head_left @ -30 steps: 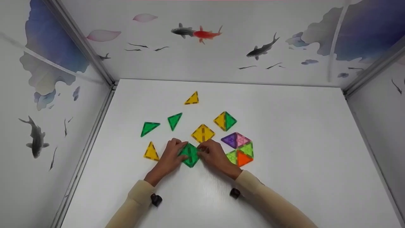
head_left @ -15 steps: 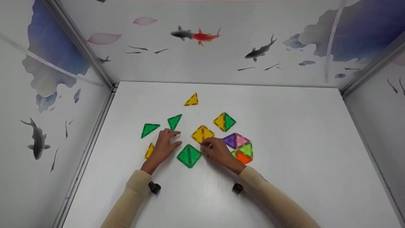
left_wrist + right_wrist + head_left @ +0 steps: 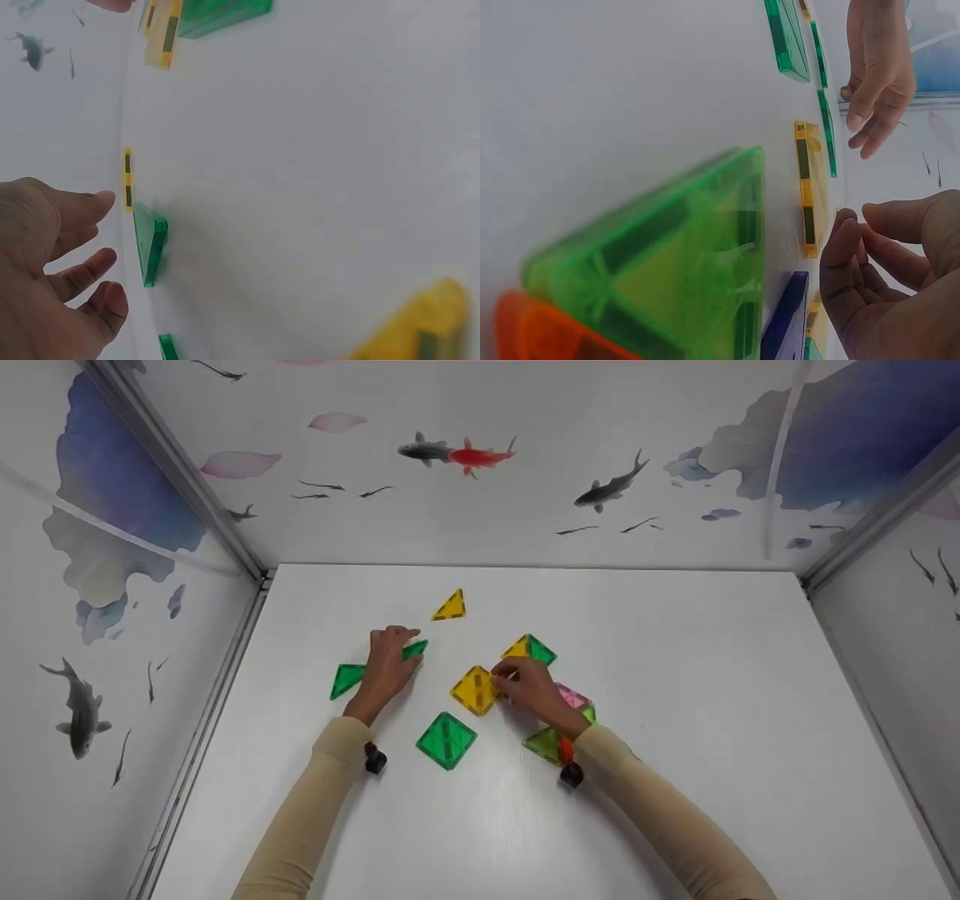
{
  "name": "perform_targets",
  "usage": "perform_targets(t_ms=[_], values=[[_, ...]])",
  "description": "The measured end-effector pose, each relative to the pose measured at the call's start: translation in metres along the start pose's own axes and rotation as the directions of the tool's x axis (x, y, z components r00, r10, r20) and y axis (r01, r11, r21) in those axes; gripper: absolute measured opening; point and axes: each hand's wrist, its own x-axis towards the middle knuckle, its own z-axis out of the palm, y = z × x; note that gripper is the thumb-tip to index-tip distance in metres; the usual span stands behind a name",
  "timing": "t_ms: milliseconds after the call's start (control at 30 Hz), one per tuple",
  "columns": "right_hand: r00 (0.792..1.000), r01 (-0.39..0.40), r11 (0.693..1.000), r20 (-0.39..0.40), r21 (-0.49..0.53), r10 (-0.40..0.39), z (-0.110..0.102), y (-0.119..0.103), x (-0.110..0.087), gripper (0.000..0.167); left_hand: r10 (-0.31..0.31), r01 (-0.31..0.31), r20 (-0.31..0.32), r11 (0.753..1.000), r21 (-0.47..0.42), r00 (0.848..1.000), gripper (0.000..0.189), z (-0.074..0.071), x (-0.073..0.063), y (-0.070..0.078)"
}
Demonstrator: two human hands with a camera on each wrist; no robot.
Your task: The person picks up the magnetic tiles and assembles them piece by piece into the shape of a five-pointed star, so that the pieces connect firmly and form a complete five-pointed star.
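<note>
My left hand [image 3: 390, 667] hovers over a green triangle magnetic tile [image 3: 415, 649], fingers spread and holding nothing; in the left wrist view that hand [image 3: 60, 262] is apart from the green tile [image 3: 152, 244]. Another green triangle [image 3: 346, 680] lies partly hidden behind this hand. My right hand [image 3: 529, 686], loosely curled and with nothing visible in its grasp, is at the right corner of a yellow square [image 3: 471, 690] made of two triangles. Nearer to me lies a green square [image 3: 446, 741], also two triangles.
A yellow triangle [image 3: 451, 606] lies at the back. Behind the right hand is a yellow-and-green square [image 3: 541, 651]. Under the right wrist, a cluster includes a light green tile [image 3: 690, 270], a purple one [image 3: 787, 315] and an orange one [image 3: 547, 330]. Printed walls enclose the table.
The left hand let go of the green square and moved forward to the loose green triangle. The right hand also left the square and shifted forward and right, beside the yellow square.
</note>
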Motion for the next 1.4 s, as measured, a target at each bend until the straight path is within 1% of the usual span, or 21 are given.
perform_targets(t_ms=[100,167,267,333,400,467,567,667,767,833,933,1000,1100,1167,1233,1300,1333,1400], values=[[1.000,-0.007,1.000,0.003,0.005,0.007,0.002,0.000,0.001,0.023,0.026,-0.026,0.007,0.999,0.047,1.000,0.046,0.006,0.013,0.003],[1.000,-0.017,1.000,0.005,0.006,0.017,0.003,-0.001,0.001,0.024,0.049,-0.051,0.021,0.994,0.101,0.999,0.049,0.010,0.021,0.006],[1.000,-0.029,1.000,0.012,0.008,0.029,0.004,-0.003,0.001,0.024,0.063,-0.074,0.058,0.976,0.206,0.996,0.054,0.013,0.031,0.008],[0.999,-0.030,1.000,0.016,0.010,0.030,0.003,-0.005,0.001,0.025,0.062,-0.081,0.079,0.961,0.264,0.995,0.056,0.014,0.036,0.011],[1.000,-0.024,1.000,0.015,0.012,0.024,0.001,-0.008,0.001,0.026,0.055,-0.080,0.090,0.951,0.297,0.994,0.057,0.014,0.038,0.015],[1.000,-0.016,1.000,0.007,0.012,0.016,-0.002,-0.010,0.001,0.027,0.060,-0.087,0.093,0.946,0.313,0.994,0.056,0.015,0.038,0.019],[1.000,-0.004,1.000,-0.011,-0.017,0.003,-0.007,-0.010,0.005,0.027,0.084,-0.117,0.111,0.935,0.336,0.990,0.054,0.018,0.032,0.025],[0.999,0.033,0.996,-0.030,-0.088,-0.035,-0.012,-0.008,0.013,0.026,0.110,-0.150,0.134,0.930,0.335,0.985,0.052,0.022,0.022,0.031],[0.995,0.083,0.984,-0.038,-0.157,-0.090,-0.014,-0.005,0.026,0.025,0.139,-0.182,0.154,0.932,0.314,0.978,0.050,0.028,0.011,0.035],[0.993,0.100,0.978,-0.036,-0.186,-0.109,-0.014,-0.004,0.035,0.025,0.159,-0.200,0.158,0.934,0.297,0.975,0.047,0.031,0.004,0.037],[0.995,0.078,0.976,-0.038,-0.201,-0.088,-0.013,-0.003,0.049,0.028,0.198,-0.236,0.155,0.927,0.292,0.968,0.044,0.037,-0.003,0.038],[0.998,0.037,0.976,-0.041,-0.215,-0.047,-0.012,-0.004,0.057,0.031,0.213,-0.243,0.135,0.932,0.269,0.968,0.043,0.041,-0.006,0.039],[0.999,-0.006,0.961,-0.043,-0.278,-0.006,-0.011,-0.004,0.067,0.036,0.208,-0.227,0.101,0.946,0.231,0.973,0.046,0.049,-0.005,0.042],[0.999,-0.030,0.936,-0.043,-0.349,0.016,-0.009,-0.004,0.073,0.040,0.183,-0.194,0.070,0.960,0.204,0.981,0.048,0.053,-0.001,0.045],[0.999,-0.038,0.903,-0.045,-0.427,0.021,-0.005,-0.004,0.077,0.041,0.155,-0.163,0.051,0.963,0.216,0.987,0.049,0.056,0.005,0.046],[0.998,-0.056,0.876,-0.055,-0.479,0.034,-0.001,-0.005,0.081,0.042,0.136,-0.141,0.039,0.962,0.232,0.990,0.048,0.059,0.011,0.048],[0.997,-0.068,0.865,-0.063,-0.497,0.042,0.001,-0.004,0.082,0.042,0.130,-0.135,0.034,0.962,0.236,0.991,0.046,0.060,0.013,0.049],[0.996,-0.076,0.855,-0.076,-0.512,0.043,0.002,-0.003,0.084,0.041,0.122,-0.124,0.024,0.965,0.233,0.992,0.043,0.063,0.018,0.053]])
